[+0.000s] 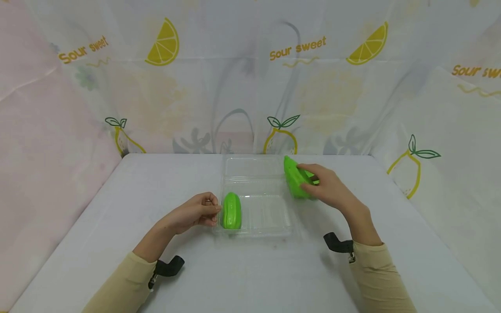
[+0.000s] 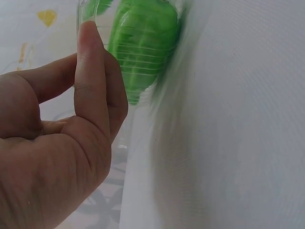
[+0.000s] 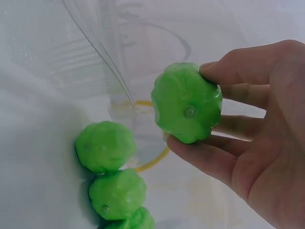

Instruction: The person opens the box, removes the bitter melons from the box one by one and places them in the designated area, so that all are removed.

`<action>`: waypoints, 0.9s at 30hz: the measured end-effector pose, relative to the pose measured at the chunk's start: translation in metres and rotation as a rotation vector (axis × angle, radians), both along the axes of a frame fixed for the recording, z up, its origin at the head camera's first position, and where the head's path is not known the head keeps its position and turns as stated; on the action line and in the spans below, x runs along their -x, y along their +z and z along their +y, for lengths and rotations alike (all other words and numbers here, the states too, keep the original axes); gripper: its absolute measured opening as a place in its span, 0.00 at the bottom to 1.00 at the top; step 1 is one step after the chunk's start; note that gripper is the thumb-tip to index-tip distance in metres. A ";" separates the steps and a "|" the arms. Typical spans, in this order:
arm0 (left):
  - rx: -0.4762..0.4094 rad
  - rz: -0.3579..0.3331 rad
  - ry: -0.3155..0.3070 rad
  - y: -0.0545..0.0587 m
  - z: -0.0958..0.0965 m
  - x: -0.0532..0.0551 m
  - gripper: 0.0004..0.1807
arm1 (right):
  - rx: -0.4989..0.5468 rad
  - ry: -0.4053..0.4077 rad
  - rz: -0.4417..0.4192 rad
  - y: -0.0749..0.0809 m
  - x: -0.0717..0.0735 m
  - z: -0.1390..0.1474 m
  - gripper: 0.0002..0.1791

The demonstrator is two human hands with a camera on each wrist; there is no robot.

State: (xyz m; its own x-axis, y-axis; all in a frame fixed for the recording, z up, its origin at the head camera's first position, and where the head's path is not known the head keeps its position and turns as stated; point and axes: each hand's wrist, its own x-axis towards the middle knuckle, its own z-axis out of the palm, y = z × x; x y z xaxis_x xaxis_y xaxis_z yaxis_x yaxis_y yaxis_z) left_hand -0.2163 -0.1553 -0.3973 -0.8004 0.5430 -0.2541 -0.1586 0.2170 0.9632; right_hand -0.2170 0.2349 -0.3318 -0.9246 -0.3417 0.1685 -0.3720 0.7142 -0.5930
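A clear plastic clamshell box lies unfolded on the table, lid to the back. One glossy green toy bitter gourd lies lengthwise inside along its left wall. My left hand pinches the box's left rim; in the left wrist view that gourd shows through the ribbed wall. To the right of the box, my right hand grips another bitter gourd between thumb and fingers. The right wrist view shows this gourd end-on, raised off the tabletop.
Beyond the held gourd, more green gourds lie close together on the white table, mostly hidden by the right hand in the head view. A lemon-printed cloth hangs at the back and sides. Each wrist wears a black mount.
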 end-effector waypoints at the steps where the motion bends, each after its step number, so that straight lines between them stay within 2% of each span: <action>1: 0.000 0.000 0.000 0.000 0.000 0.000 0.08 | -0.006 -0.010 0.002 0.000 0.000 0.002 0.30; 15: -0.005 -0.006 -0.003 -0.001 0.000 0.000 0.08 | -0.076 -0.101 0.043 -0.001 0.007 0.028 0.30; 27: 0.005 -0.006 -0.006 0.000 -0.001 0.001 0.09 | -0.089 -0.167 0.002 -0.005 0.010 0.041 0.32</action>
State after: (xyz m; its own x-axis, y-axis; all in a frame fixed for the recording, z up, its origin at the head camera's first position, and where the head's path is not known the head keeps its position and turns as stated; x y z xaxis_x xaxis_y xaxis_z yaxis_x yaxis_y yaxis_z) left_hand -0.2174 -0.1565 -0.3974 -0.7959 0.5461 -0.2614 -0.1626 0.2230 0.9611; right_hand -0.2271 0.2759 -0.3369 -0.9693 -0.1975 0.1465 -0.2454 0.8153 -0.5244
